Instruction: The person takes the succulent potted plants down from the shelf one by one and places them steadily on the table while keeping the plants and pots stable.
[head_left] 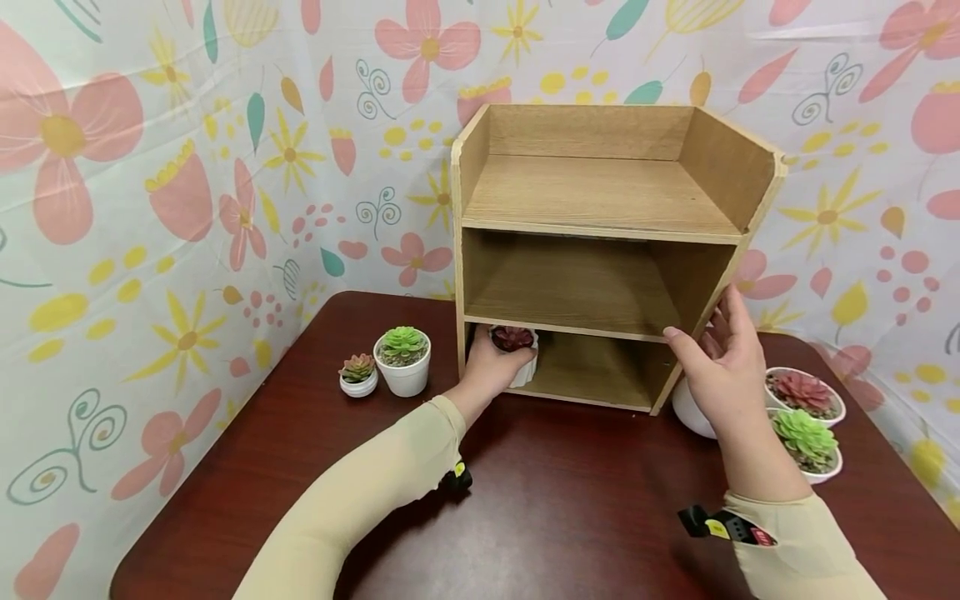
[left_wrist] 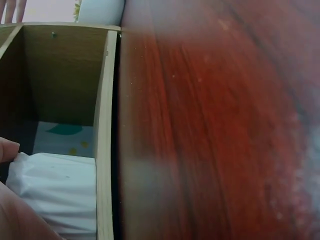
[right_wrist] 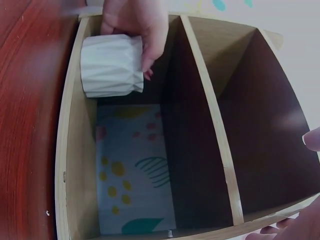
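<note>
A small wooden shelf unit [head_left: 600, 196] stands on the dark red table. In its bottom compartment, at the left end, my left hand [head_left: 491, 367] grips a white ribbed pot [right_wrist: 111, 65] with a dark red succulent [head_left: 513, 337]. The left wrist view shows the pot [left_wrist: 60, 192] close to the bottom board, with a thumb and finger beside it. My right hand [head_left: 723, 358] holds the unit's right side panel, its thumb towards the front opening and its fingers along the outer face. The contact of that thumb is hard to tell.
Left of the unit stand a white pot with a green succulent [head_left: 405, 375] and a smaller potted succulent [head_left: 357, 383]. On the right are a red succulent pot [head_left: 806, 392], a green one [head_left: 810, 442] and a white pot [head_left: 692, 410] partly behind my right hand. Patterned cloth [head_left: 300, 100] hangs behind.
</note>
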